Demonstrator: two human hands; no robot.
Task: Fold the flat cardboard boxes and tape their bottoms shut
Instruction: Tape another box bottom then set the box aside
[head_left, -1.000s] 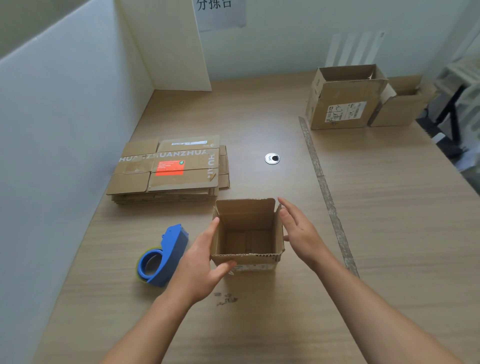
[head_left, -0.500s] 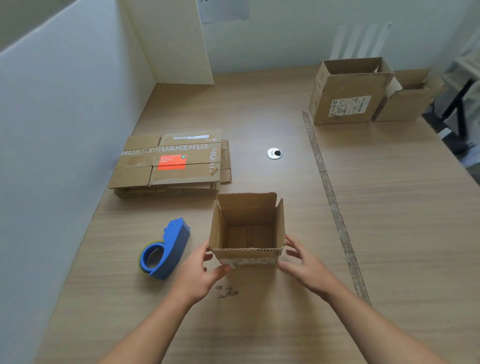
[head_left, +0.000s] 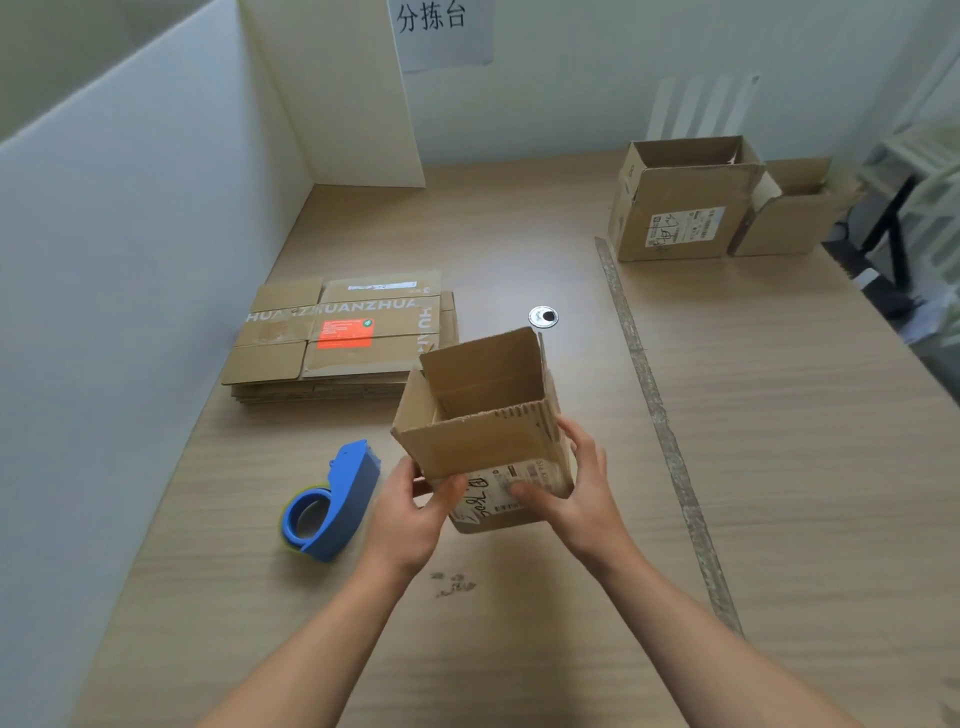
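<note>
Grips box (head_left: 483, 436) low in left hand (head_left: 410, 514) and right hand (head_left: 582, 493), fingers (head_left: 576, 436) curled round it. Holds mouth tilted up and away, with dispenser (head_left: 337, 499) nearer the left.

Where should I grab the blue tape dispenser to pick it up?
Take the tape dispenser by its straight blue body, coming down from above: it lies on its side left of the box, ring end nearest you.

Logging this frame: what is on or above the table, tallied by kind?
Opened-up boxes: 3 (held box, large box, small box)
Stacks of flat boxes: 1 (flat stack; the sheets within it cannot be counted)
Tape dispensers: 1 (blue tape dispenser)
Total: 5
</note>
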